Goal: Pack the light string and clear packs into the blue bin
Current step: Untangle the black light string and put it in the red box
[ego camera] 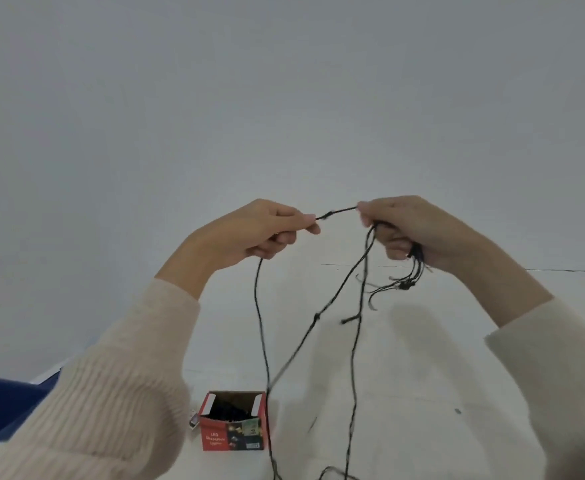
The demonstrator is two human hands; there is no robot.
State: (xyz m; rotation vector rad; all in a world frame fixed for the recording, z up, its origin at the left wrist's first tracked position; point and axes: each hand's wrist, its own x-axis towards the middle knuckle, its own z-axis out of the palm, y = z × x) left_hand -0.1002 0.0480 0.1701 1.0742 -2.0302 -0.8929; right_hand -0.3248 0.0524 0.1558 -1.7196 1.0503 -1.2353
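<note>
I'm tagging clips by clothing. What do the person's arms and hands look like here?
Both arms wear long, cream, rib-knit sweater sleeves. The left sleeve and right sleeve have loose cuffs that end short of the wrists. The left hand and right hand are bare: no gloves, rings, watch or bracelets show.

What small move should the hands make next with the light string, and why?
Probably the left hand should carry its pinched stretch to the right hand as another loop: the right hand grips gathered loops, while lengths of the light string hang loose near the red box.
</note>
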